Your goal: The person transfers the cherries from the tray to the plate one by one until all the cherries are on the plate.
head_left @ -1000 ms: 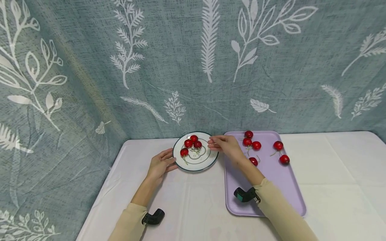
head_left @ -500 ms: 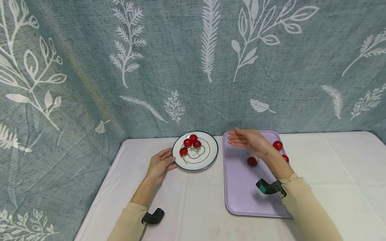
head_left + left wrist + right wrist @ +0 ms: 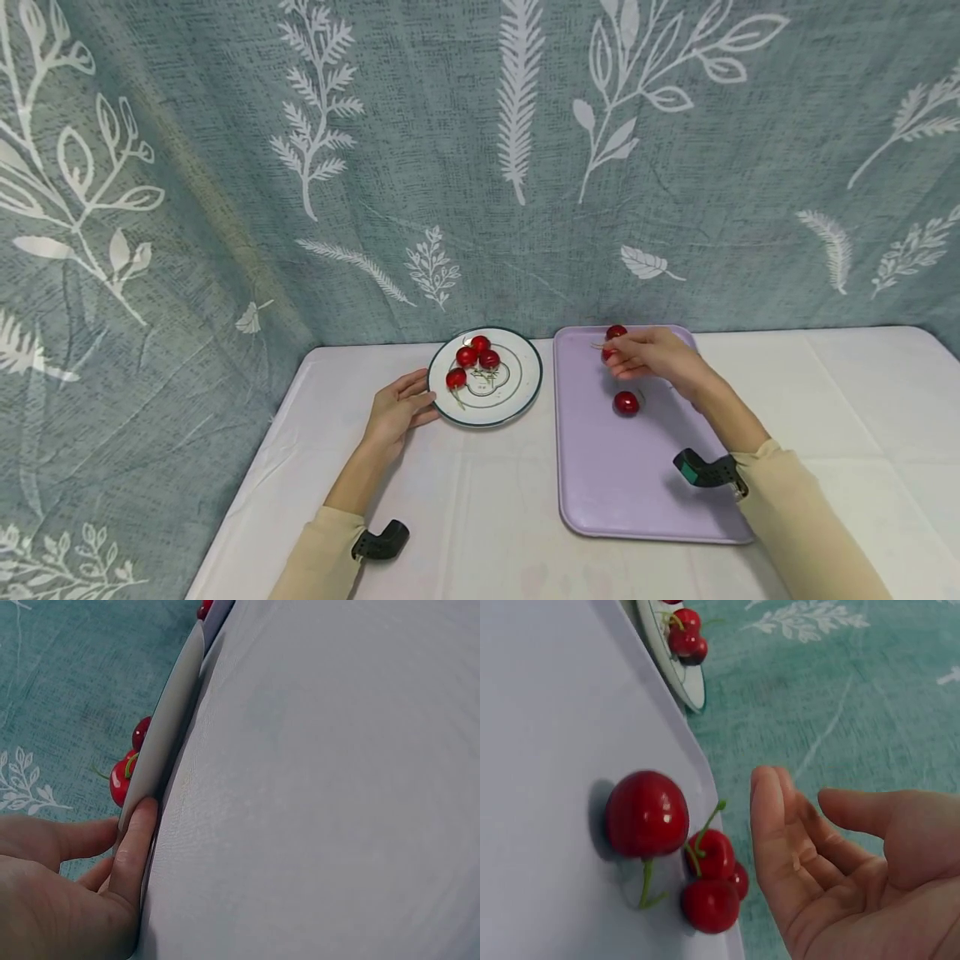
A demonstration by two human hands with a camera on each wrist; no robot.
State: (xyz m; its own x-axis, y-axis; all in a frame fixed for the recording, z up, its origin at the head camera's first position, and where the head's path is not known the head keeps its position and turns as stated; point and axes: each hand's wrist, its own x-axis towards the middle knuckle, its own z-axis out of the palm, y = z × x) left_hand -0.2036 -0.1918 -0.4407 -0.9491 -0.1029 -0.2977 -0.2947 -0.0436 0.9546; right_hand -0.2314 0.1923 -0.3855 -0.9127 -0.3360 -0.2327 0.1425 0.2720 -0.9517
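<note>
My left hand (image 3: 395, 410) holds the left rim of a white plate with a dark edge (image 3: 525, 385); in the left wrist view the thumb and fingers pinch that rim. Several red cherries with green stems (image 3: 467, 357) lie on the plate's left half. Over the upper part of a lilac tray (image 3: 637, 483) hovers my right hand (image 3: 662, 357), thumb apart from the loosely bent fingers, holding nothing. Near its fingertips are cherries on the tray, one cherry (image 3: 646, 815) by itself and a cluster of cherries (image 3: 711, 905) beside it. The hand and forearm cover the tray's upper right.
A white cloth (image 3: 480, 500) covers the table under plate and tray. Behind them hangs a blue-green curtain (image 3: 450, 167) with white leaf prints. The plate stands just left of the tray, with a narrow gap between. Each wrist wears a black camera band (image 3: 381, 540).
My right hand has moved from the plate's right edge rightward over the tray, covering the right-hand cherries and uncovering others. The left hand has stayed on the plate.
</note>
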